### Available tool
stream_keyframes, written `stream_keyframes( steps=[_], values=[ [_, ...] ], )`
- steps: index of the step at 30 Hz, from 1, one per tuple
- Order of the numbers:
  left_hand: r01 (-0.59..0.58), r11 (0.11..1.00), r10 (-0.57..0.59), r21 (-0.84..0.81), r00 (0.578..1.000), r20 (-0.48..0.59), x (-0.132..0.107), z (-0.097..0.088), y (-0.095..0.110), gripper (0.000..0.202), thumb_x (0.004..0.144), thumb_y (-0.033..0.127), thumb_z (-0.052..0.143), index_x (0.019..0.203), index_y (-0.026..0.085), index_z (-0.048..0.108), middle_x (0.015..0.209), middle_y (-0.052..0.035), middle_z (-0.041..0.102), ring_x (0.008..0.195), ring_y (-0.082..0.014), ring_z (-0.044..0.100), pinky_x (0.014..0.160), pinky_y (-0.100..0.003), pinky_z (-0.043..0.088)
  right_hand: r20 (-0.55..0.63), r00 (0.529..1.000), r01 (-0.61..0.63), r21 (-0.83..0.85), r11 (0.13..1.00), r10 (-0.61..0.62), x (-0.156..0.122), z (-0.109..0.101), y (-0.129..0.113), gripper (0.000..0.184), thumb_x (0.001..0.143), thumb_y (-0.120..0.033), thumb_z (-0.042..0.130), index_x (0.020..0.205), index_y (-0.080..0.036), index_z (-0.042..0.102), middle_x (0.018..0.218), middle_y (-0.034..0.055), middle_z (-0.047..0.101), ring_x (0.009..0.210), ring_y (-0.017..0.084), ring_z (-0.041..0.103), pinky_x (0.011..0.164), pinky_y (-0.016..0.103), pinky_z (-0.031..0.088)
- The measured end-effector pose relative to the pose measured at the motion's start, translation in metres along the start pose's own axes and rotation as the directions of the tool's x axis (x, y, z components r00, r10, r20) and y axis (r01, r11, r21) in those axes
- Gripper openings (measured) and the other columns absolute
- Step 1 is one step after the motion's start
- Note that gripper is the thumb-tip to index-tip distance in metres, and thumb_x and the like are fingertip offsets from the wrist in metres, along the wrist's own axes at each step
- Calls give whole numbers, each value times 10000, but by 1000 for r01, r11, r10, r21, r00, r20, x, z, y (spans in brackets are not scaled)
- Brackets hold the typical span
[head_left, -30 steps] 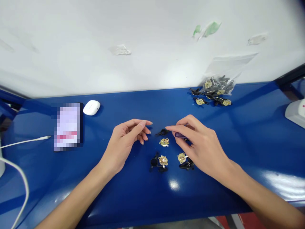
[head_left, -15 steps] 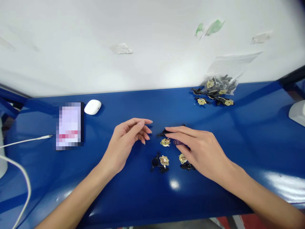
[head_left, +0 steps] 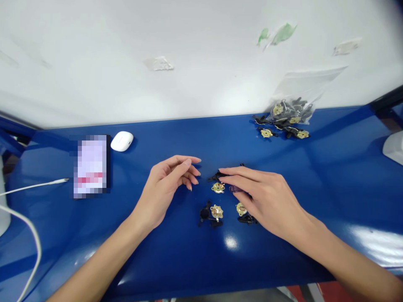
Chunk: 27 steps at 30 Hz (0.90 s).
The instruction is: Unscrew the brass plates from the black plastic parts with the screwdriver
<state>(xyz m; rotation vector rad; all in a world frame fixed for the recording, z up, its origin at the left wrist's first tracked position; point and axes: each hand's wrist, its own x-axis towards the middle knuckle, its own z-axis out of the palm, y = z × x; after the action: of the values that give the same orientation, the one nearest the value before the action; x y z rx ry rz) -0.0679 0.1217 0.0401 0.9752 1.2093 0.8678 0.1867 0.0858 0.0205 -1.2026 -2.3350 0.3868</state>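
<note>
Two bare hands of yours are over the middle of the blue workbench (head_left: pixel 327 167), and only the right one is down among the small parts. Your left hand (head_left: pixel 163 184) is open, its fingers loosely curled and holding nothing, and its fingertips stop just left of the parts without touching them. Your right hand (head_left: pixel 267 197) comes in from the right with the fingers together and stretched out over a purple piece (head_left: pixel 234 189). This view doesn't show whether you are gripping that piece or only covering it.

Your longest fingertips (head_left: pixel 222 170) lie at a black plastic part (head_left: pixel 215 176), with a brass disc (head_left: pixel 218 187) just nearer to you. Nearer still, a second brass disc (head_left: pixel 216 212) sits beside a black ring-shaped piece (head_left: pixel 204 214). A third brass disc (head_left: pixel 241 209) lies by the edge of your right hand, just beyond a black clip-like part (head_left: pixel 247 219).

At the far right, more brass-and-black parts (head_left: pixel 285 131) lie around a clear plastic bag (head_left: pixel 305 86). At the far left are a pixelated phone (head_left: pixel 91 165), a white earbud case (head_left: pixel 121 141) and a white cable (head_left: pixel 31 186).

The step in hand appears to be handling the small group under your right fingers. Any next move there calls for a clear, controlled hold on the purple piece, as the parts lie close together.
</note>
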Motion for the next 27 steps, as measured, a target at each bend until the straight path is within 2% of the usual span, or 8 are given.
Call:
stream_keyframes(
  steps=[7,12,16,18,21,23,27],
  values=[
    [14,999,-15,-46,1000,-5,1,0,1,240,1085,327,732,1134,137,869,919,-74,781,775,-172,707,680,-261,551,-8,1000,1,-8,1000,-1,1,-2,-3,292,1094,-94,581,1269,-171,803,1392,71,831,1094,277,856,833,421,698],
    [68,988,-65,-137,998,25,1,0,1,230,1084,307,734,1118,130,877,903,-66,774,769,-161,716,673,-233,566,-32,999,-5,5,1000,5,0,-3,-3,303,1105,-112,559,1272,-186,800,1354,95,815,809,184,802,662,350,621],
    [173,952,-140,-252,980,144,-1,2,4,316,1111,313,645,1105,115,891,934,-103,803,832,-197,773,768,-271,648,-93,996,7,43,999,-3,0,-6,-7,319,1096,-101,547,1291,-175,789,1228,104,774,709,122,695,580,296,542],
    [221,926,-160,-305,964,213,-3,4,6,393,1136,340,575,1131,106,891,1015,-146,839,950,-245,809,887,-330,681,-161,987,28,78,997,-15,2,-8,-11,330,1087,-85,545,1305,-160,780,1095,85,733,711,115,664,565,275,513],
    [292,869,-158,-400,929,335,-10,9,9,473,1157,394,523,1204,82,876,1175,-195,851,1135,-298,797,1040,-387,660,-272,961,65,87,994,-39,6,-9,-19,257,1079,-111,626,1280,-156,781,952,40,693,687,97,644,548,244,495],
    [343,835,-170,-431,904,392,-15,13,9,510,1156,457,531,1245,80,864,1235,-204,837,1165,-305,777,1059,-383,641,-292,954,91,56,994,-71,7,-7,-24,185,1071,-168,712,1242,-164,783,928,28,718,690,89,683,549,227,503],
    [453,789,-225,-414,841,492,-24,20,6,555,1115,609,579,1269,153,854,1277,-185,813,1039,-281,763,977,-372,624,-233,968,96,-10,995,-96,7,1,-33,151,1066,-216,751,1203,-225,812,984,35,807,711,99,740,560,232,504]
  ],
)
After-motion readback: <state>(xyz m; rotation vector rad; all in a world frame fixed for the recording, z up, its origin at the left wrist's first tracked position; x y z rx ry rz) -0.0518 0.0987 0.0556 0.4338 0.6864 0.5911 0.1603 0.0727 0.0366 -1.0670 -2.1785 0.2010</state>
